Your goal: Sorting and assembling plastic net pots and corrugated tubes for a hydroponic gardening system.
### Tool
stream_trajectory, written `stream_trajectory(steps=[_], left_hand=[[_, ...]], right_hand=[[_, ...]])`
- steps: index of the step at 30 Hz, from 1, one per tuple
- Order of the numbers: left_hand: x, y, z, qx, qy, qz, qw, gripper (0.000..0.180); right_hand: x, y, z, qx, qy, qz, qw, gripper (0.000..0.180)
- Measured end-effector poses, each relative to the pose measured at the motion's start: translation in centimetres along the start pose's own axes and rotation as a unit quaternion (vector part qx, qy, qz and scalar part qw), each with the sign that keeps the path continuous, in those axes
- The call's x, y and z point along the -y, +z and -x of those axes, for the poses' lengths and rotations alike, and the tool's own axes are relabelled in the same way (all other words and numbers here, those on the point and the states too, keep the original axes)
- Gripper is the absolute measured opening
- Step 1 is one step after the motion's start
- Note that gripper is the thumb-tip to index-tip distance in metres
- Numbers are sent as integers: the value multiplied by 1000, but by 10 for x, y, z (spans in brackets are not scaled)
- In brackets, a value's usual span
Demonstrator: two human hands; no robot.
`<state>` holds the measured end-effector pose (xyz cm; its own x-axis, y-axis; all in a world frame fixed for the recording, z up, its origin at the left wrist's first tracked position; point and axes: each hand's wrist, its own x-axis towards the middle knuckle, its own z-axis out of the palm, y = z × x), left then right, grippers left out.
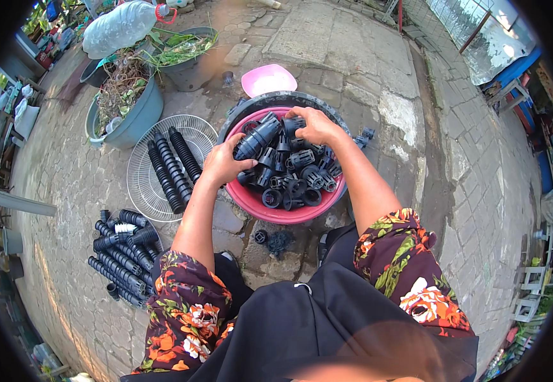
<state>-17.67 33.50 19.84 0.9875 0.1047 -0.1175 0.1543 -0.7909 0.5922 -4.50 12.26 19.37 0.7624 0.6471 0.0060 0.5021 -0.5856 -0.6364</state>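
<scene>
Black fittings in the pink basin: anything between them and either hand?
Right hand: nothing visible; its fingers are at the black fittings near the far rim of the pink basin. Left hand: the black ribbed cylinder it holds is in the way, over the pile's upper-left part.

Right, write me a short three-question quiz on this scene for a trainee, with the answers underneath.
1. Which of the person's hands grasps the large ribbed black cylinder at the pink basin?
2. True or false: the round white wire tray lies to the left of the pink basin.
3. What colour is the small dish on the far side of the basin?
A) Blue
B) Pink
C) Yellow

Key:
1. The left hand.
2. True; it lies on the ground there, with black ribbed tubes on it.
3. B.
</scene>
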Motion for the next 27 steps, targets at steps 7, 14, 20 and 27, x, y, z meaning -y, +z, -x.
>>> stream_trajectory(steps=[7, 14, 20, 27], left_hand=[[-11, -6, 0, 21, -3, 42, 999, 72], [-16, 1, 2, -13, 25, 45, 999, 72], [-10, 1, -3, -39, 10, 42, 998, 68], [1, 0, -2, -49, 9, 22, 999, 69]], right_hand=[[15, -5, -1, -76, -23, -3, 997, 44], [40, 0, 2, -34, -129, 33, 991, 50], [7, -2, -3, 1, 39, 56, 998, 40], [3, 34, 10, 215, 69, 349, 910, 45]])
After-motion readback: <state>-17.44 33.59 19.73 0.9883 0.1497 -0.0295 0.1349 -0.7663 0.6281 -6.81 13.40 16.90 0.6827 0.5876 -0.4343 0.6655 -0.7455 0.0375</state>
